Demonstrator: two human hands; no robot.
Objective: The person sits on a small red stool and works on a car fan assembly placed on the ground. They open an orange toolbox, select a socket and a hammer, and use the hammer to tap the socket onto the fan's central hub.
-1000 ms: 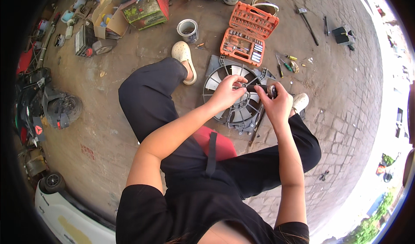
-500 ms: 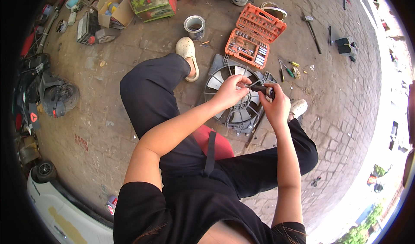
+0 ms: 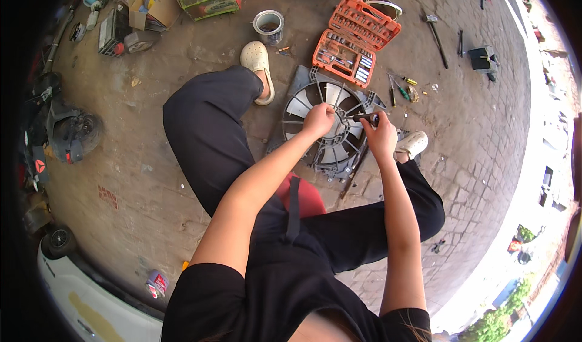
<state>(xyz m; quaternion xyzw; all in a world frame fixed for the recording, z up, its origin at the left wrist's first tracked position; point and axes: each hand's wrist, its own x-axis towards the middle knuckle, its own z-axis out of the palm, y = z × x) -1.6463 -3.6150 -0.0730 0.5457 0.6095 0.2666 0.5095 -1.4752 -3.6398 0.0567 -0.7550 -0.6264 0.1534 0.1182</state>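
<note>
A round radiator fan (image 3: 298, 104) with pale blades in a dark ribbed frame lies on the ground between my feet. Over its hub, my left hand (image 3: 319, 121) is closed with the fingertips together; anything in them is hidden. My right hand (image 3: 382, 137) grips a short dark-handled tool (image 3: 367, 119) at the fan's right side. The tool's tip points toward the hub, and I cannot make out its exact kind. Just beyond the fan, an orange socket set case (image 3: 341, 70) lies open with sockets in it.
Several screwdrivers (image 3: 402, 92) lie right of the case, with a hammer (image 3: 438, 42) farther right. A metal can (image 3: 268, 27) stands beyond my left shoe (image 3: 254, 56). A cardboard box (image 3: 144, 3) and a red-green metal box (image 3: 209, 0) are at the far left. A white car (image 3: 91, 299) stands near left.
My left hand has drawn away from the tool's tip, moving left and closing over the hub. My right hand still holds the tool, shifted slightly left. The whole view has tilted slightly.
</note>
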